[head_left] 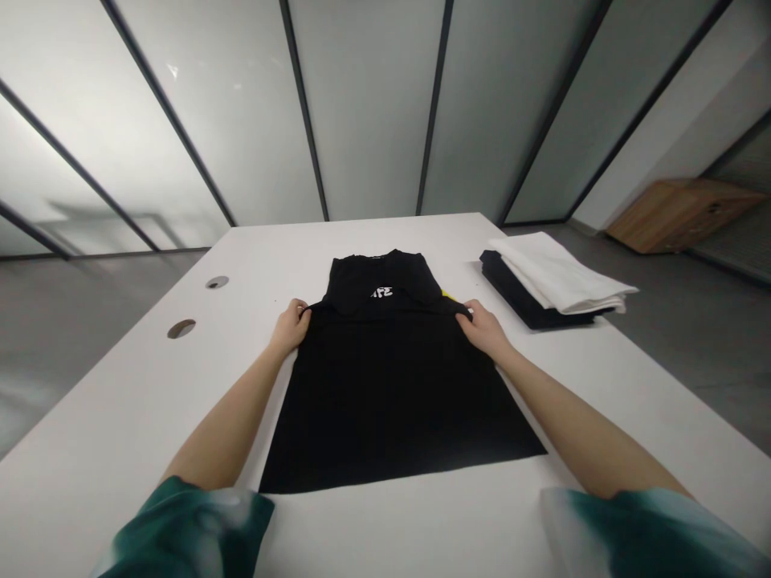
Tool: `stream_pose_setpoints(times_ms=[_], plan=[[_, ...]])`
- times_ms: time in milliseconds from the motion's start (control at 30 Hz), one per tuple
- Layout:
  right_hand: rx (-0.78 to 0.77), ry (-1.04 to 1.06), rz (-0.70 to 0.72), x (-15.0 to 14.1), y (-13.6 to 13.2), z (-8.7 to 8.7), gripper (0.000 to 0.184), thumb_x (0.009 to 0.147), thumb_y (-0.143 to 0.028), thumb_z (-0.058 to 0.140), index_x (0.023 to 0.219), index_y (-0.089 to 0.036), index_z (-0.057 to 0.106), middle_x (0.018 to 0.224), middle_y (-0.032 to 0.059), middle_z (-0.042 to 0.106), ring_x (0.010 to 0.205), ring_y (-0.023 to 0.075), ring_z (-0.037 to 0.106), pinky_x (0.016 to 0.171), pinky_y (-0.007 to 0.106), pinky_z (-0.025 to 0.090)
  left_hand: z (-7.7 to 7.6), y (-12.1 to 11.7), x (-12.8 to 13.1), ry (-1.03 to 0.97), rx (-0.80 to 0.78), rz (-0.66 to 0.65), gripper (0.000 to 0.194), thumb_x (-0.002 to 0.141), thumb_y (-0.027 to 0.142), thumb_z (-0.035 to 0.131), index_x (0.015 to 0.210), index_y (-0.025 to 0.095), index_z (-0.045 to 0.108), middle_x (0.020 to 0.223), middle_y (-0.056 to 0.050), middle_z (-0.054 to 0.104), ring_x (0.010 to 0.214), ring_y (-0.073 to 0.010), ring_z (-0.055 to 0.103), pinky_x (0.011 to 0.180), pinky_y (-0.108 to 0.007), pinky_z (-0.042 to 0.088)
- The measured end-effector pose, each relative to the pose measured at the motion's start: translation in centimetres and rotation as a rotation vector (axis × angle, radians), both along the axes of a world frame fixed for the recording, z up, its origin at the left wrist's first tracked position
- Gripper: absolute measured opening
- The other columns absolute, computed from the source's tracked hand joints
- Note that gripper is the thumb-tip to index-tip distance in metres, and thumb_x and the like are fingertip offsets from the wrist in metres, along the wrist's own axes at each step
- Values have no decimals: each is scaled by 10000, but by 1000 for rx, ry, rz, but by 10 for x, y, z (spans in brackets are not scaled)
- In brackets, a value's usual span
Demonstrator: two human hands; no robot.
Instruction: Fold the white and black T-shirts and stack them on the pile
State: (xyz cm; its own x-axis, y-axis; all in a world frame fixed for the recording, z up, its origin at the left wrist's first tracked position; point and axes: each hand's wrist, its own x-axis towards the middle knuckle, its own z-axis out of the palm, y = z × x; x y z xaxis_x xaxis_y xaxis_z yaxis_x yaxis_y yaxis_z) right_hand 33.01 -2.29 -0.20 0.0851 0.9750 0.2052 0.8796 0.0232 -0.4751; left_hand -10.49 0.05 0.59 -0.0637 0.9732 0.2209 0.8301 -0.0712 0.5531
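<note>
1. Head camera view: two bare hands grip a black shirt [397, 385] laid out on a white table [409, 530], its neckline at the far end and its straight, broad edge toward the wearer of the camera
2. Left hand [291, 327] takes the shirt by its left side, thumb and fingers clamped on the black fabric, the thumb uppermost
3. Right hand [483, 327] mirrors the hold on the opposite side, its thumb and fingers pinched together on the cloth, level with the left hand
4. Between the hands, a ridge of fabric runs across the shirt; beyond it, the narrower upper section bears a white print [381, 292], part of it hard to read
5. Beside the right hand, a small yellow patch [448, 295] peeks out at the shirt's edge; what it belongs to cannot be told
6. At the right edge of the table, a folded white cloth [560, 273] rests on top of a folded black cloth [511, 297], apart from the shirt
7. Two round holes [181, 328] pierce the tabletop on the left, well clear of the left hand
8. Green-and-white sleeves [186, 530] frame the foreground, while a frosted glass partition [373, 104] rises behind the table and a wooden cabinet [675, 213] stands at far right on a grey floor [711, 361]
</note>
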Motion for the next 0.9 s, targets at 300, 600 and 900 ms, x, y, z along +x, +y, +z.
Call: stream_pose_setpoints(times_ms=[300, 600, 900], plan=[[-65, 52, 61, 5, 2, 6, 689, 839, -463, 571, 1431, -133, 449, 1226, 176, 661, 1077, 347, 636, 891, 413, 486, 14, -5, 1, 101, -120, -17, 680, 838, 525, 573, 1380, 127, 472, 673, -31, 629, 739, -262, 654, 695, -321, 435], [-399, 86, 382, 32, -42, 46, 881, 827, -539, 600, 1574, -226, 253, 931, 50, 714, 840, 274, 666, 787, 384, 505, 38, -36, -13, -149, -493, -406, 1183, 762, 529, 675, 1567, 98, -77, 606, 41, 630, 554, -193, 609, 595, -286, 433], [-731, 90, 624, 37, -110, 59, 464, 840, -548, 582, 1103, -214, 768, 1107, 87, 732, 990, 293, 663, 876, 356, 495, 53, -104, -5, 151, -532, -615, 574, 817, 534, 609, 1321, 260, 620, 733, -2, 620, 624, -159, 538, 611, -270, 403]])
